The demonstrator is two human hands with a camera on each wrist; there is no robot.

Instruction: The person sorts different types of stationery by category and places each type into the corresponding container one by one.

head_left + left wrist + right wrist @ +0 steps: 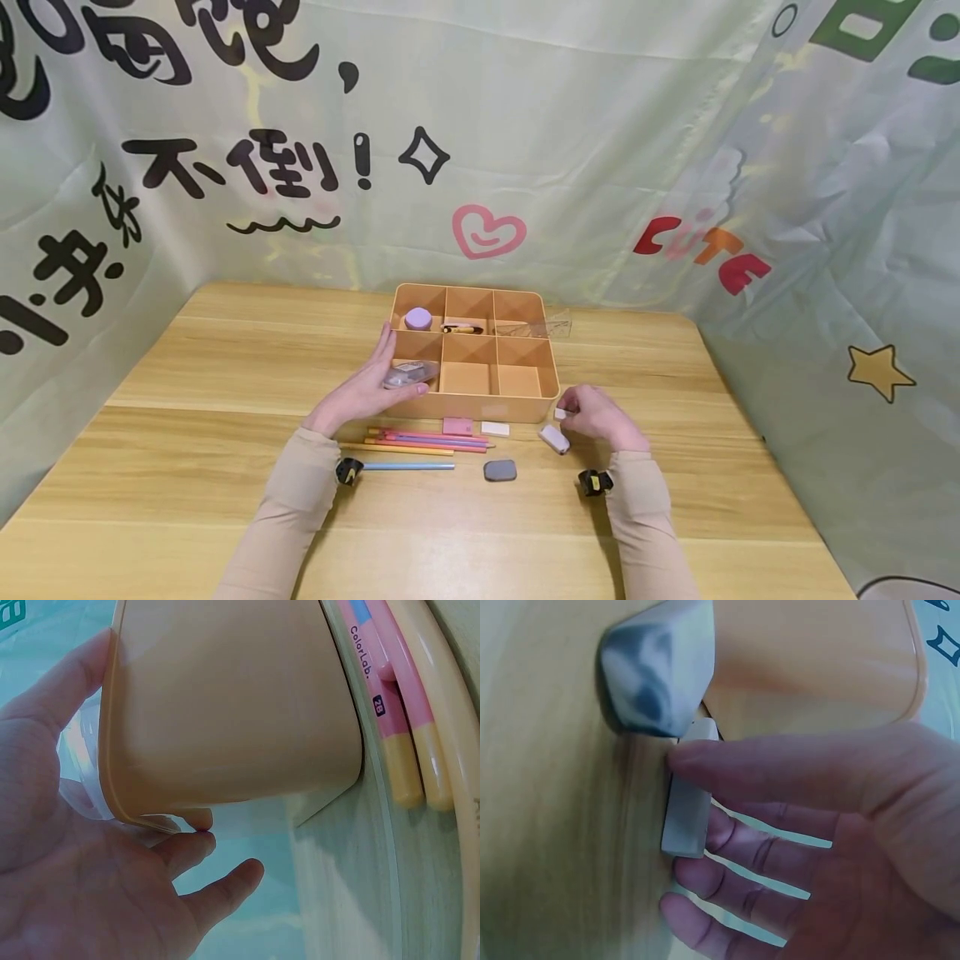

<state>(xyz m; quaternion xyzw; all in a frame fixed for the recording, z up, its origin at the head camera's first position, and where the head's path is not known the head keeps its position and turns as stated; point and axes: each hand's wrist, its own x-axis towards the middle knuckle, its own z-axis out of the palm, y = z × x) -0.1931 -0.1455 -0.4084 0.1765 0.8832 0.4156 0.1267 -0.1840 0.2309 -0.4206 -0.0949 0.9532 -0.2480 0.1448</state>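
Observation:
An orange divided organizer box stands on the table, and my left hand rests at its front left corner. The fingers lie straight along the left wall while the thumb reaches across the front rim; in the left wrist view the thumb tip touches the rim. A clear plastic item sticks up from the front left compartment beside that hand. Off the front right corner, my right hand pinches a small white eraser between thumb and fingers. Close to it lies another eraser, white with a dark patterned end.
In the back compartments are a purple round item, a small yellow-and-black item and a clear ruler. Before the box lie a pink eraser, a white block, several pencils, a blue stick and a grey eraser.

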